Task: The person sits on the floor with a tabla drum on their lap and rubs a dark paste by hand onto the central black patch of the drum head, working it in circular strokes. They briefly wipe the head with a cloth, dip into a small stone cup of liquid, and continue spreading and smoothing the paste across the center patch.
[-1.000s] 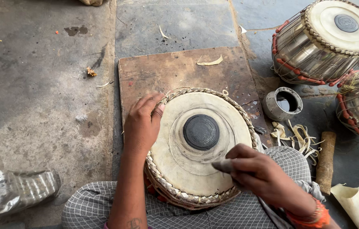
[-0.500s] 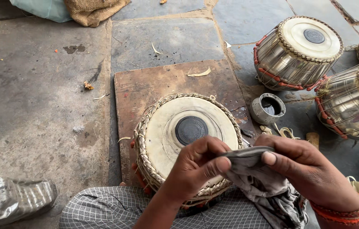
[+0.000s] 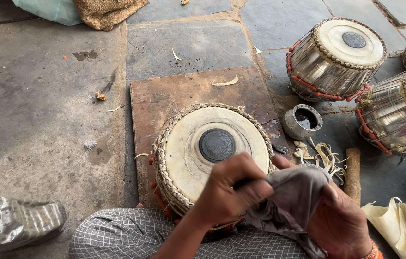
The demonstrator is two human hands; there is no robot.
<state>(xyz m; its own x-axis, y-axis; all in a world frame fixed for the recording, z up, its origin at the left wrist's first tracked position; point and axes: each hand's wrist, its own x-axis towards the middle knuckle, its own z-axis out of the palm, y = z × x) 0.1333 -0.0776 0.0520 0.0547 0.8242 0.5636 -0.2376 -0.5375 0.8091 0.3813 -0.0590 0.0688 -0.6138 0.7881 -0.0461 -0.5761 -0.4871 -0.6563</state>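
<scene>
1. Two hands work over the near edge of a drum (image 3: 198,153) that I see standing on a reddish board (image 3: 164,100) laid on the stone floor (image 3: 44,96).
2. My left hand (image 3: 229,194) is curled narrow, its fingers pinching a grey cloth (image 3: 294,196); a thin dark edge shows at its fingertips, but I cannot tell what that is.
3. My right hand (image 3: 339,223) is wrapped under the same cloth, holding it bunched, with the thumb on top of the fabric; an orange band sits at the wrist.
4. The cloth hangs just past the near right rim of the drum, over my checked lap (image 3: 131,235).
5. The drum has a pale skin with a black round patch (image 3: 217,145) at its centre and a braided ring round the rim.
6. A small metal cup (image 3: 302,122) lies tilted just beside the board's right edge, with pale strips (image 3: 320,153) and a wooden stick (image 3: 352,168) near it.
7. Two metal-bodied drums stand at the far right: one (image 3: 337,57) with red lacing, another (image 3: 397,112) cut by the frame edge.
8. A crushed plastic bottle (image 3: 15,225) with a red cap lies at the near left corner of the floor; a burlap sack (image 3: 107,12) lies at the far edge.
</scene>
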